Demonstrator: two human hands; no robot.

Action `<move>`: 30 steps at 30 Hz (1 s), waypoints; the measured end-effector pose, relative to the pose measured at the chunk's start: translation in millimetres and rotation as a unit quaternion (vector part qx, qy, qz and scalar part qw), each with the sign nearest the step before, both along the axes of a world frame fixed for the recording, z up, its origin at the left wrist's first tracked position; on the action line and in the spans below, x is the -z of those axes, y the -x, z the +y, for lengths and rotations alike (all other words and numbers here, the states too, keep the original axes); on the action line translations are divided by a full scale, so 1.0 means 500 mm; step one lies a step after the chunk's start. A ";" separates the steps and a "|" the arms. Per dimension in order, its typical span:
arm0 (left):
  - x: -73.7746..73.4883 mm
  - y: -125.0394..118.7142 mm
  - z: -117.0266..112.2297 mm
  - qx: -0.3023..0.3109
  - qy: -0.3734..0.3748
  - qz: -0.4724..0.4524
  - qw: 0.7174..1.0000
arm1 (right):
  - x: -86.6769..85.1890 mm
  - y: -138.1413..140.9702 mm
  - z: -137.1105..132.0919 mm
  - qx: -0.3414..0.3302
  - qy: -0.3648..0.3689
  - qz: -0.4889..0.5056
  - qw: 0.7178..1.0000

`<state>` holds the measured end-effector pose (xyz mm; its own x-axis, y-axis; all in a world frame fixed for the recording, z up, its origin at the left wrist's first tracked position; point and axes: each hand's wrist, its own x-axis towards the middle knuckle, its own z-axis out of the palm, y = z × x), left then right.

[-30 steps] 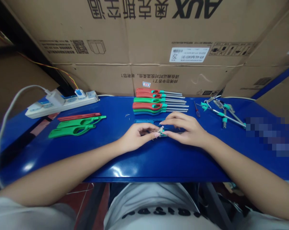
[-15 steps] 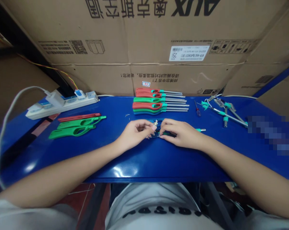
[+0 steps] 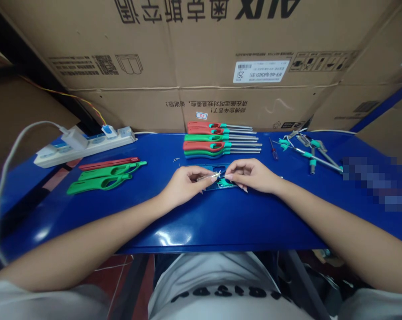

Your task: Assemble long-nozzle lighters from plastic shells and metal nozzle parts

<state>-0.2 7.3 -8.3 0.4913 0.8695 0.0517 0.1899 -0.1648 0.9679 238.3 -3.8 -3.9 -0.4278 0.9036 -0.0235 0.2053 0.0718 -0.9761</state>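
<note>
On the bench (image 3: 227,222), your left hand (image 3: 184,184) and right hand (image 3: 254,175) pinch opposite ends of a thin metal part (image 3: 210,177) lying left-right.

Left hand (image 3: 184,182) and right hand (image 3: 254,174), fingertips together; both in a pinch

The long blue table (image 3: 221,222) has a smooth, glossy top that carries bright glints. Behind it, the big brown cardboard boxes (image 3: 187,40) look matt and fibrous, and one bears a white paper label (image 3: 261,71). The stacked red and green lighters (image 3: 207,142) have smooth plastic grips and bright metal tubes. The flat blue plastic shell (image 3: 221,186) looks sleek, and the thin silvery metal piece (image 3: 208,177) over it shines.
</note>
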 end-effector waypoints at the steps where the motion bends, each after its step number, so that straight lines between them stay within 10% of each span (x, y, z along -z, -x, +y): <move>1: 0.001 0.000 0.000 0.001 -0.006 0.001 1.000 | 0.000 0.000 0.000 0.000 0.000 0.001 1.000; 30: 0.007 0.000 0.002 0.025 -0.083 0.046 0.995 | -0.001 -0.003 -0.003 -0.001 -0.073 -0.042 0.996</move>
<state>-0.4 8.2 -12.0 0.5434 0.8268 0.1455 0.2640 -0.3328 0.9053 239.8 -5.3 -3.5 -0.4325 0.8988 0.0722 0.2859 0.2126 -0.9344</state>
